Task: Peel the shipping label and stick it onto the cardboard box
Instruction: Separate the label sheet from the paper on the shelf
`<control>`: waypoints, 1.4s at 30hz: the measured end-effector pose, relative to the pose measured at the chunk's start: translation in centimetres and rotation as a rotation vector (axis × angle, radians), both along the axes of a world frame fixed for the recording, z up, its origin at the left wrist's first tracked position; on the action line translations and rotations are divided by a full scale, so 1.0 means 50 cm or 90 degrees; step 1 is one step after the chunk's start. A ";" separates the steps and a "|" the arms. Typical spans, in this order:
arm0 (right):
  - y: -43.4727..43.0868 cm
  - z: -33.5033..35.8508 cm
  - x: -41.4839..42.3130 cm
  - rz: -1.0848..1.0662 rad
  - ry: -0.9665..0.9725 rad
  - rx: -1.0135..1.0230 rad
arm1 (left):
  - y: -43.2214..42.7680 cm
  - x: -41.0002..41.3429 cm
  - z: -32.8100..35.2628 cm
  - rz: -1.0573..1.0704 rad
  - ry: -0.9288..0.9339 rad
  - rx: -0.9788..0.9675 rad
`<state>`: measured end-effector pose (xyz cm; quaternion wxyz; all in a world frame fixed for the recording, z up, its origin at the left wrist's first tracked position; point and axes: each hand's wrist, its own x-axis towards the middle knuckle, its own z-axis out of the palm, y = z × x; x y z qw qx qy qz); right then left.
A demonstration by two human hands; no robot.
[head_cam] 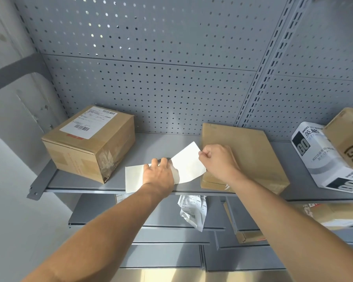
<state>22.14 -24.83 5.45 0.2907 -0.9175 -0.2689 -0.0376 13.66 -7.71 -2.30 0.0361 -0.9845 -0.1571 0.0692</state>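
Grey perforated metal panels (151,78) back a grey metal shelf (151,143), seen from above over two bare forearms. At the left end of the shelf sits a closed cardboard box (90,147) with a printed label (90,122) already stuck on its top and torn tape along its near corner. Just right of it, at the shelf's front edge, lies a white backing sheet (134,178); the left hand (158,173) rests flat on it, fingers spread and pressing it down. From under those fingers the shipping label (189,161) curls up and away to the right, its blank side facing the camera. The right hand (217,159) pinches the label's far upper corner between thumb and forefinger, the other fingers curled in. This hand hovers over a flat brown cardboard box (247,153) that lies just beside the sheet, its top bare. Farther right, a white carton with black print (318,155) leans on the shelf, with another brown box (348,139) resting on it. On a lower shelf, below the hands, lies a crumpled printed paper (193,211).
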 end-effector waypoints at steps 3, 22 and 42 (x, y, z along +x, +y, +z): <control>-0.002 -0.003 -0.006 0.008 -0.014 -0.003 | -0.002 0.000 0.000 0.001 0.000 0.001; -0.024 -0.027 -0.029 0.017 -0.081 0.053 | -0.013 -0.004 -0.005 0.026 -0.026 0.006; -0.068 -0.006 -0.070 0.044 -0.149 0.091 | -0.005 -0.012 -0.011 0.007 -0.040 -0.001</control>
